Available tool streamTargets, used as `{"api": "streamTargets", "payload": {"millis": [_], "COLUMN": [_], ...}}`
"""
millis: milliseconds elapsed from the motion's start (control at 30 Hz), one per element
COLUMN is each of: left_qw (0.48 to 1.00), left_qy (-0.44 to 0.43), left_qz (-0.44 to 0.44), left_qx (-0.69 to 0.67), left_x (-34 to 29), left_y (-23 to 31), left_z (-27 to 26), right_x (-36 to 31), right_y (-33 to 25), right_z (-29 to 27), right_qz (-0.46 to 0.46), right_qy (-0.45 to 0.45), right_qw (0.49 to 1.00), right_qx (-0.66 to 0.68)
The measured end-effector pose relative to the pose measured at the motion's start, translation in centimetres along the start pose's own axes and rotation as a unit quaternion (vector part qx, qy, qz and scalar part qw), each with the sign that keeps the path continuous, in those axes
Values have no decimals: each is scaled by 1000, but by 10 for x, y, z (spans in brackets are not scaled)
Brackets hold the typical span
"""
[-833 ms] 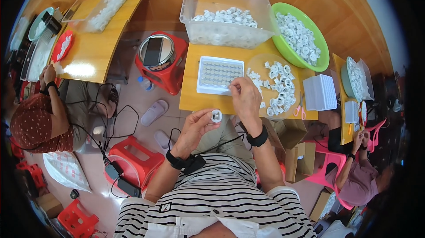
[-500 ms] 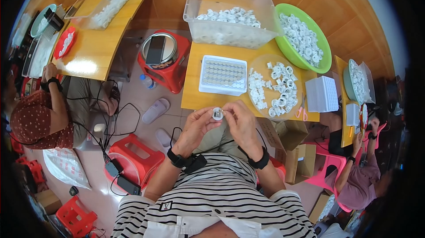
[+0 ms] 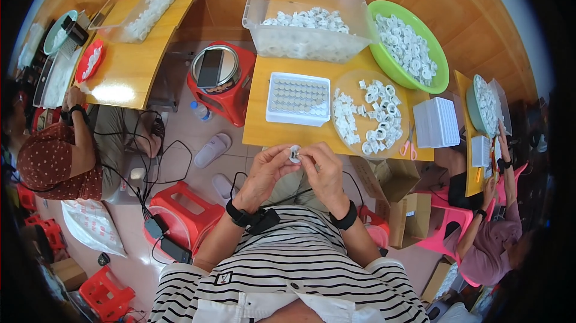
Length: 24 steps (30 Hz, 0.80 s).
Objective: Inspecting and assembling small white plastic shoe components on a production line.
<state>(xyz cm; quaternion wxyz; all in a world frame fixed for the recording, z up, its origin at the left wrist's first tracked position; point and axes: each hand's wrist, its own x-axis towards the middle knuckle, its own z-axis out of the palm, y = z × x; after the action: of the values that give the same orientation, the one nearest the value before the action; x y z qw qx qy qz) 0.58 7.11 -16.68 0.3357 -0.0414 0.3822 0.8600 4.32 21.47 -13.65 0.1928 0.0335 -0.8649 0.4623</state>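
Note:
In front of my chest, near the table's front edge, I hold a small round white plastic part (image 3: 294, 153) with a darker middle. My left hand (image 3: 265, 173) pinches its left side between thumb and fingers. From the other side my right hand (image 3: 324, 170) is closed against it, fingertips at its right rim; whether a smaller piece sits between them is hidden. Just beyond my hands lies a white tray (image 3: 298, 119) with rows of round pieces. Right of it, a clear round plate (image 3: 346, 86) carries loose white parts in two groups.
Farther back stand a clear bin (image 3: 306, 50) and a green basin (image 3: 443, 80), both with white parts. Pink-handled scissors (image 3: 409, 149) and stacked white trays (image 3: 437, 123) lie at right. A red stool (image 3: 231, 104) bears a tin and phone. Co-workers sit at both sides.
The round part has turned more edge-on in my fingers, and my right fingers have curled closer around it. The co-worker at right has moved their hands.

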Motion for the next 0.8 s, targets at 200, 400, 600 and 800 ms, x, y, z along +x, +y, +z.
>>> {"api": "streamTargets", "payload": {"millis": [200, 400, 600, 800], "left_qw": [1000, 998, 996, 993], "left_qy": [2, 1, -1, -10], "left_qz": [8, 8, -4, -2], "left_qx": [30, 55, 85, 117], "left_x": [-1, -1, 0, 6], "left_y": [5, 7, 8, 12], "left_z": [9, 9, 12, 18], "right_x": [1, 4, 3, 6], "right_y": [2, 1, 13, 9], "right_z": [-4, -8, -12, -18], "right_qz": [9, -49, 67, 17], "right_qy": [8, -19, -55, -24], "right_qw": [1000, 998, 992, 998], "right_qx": [26, -33, 94, 62]}}
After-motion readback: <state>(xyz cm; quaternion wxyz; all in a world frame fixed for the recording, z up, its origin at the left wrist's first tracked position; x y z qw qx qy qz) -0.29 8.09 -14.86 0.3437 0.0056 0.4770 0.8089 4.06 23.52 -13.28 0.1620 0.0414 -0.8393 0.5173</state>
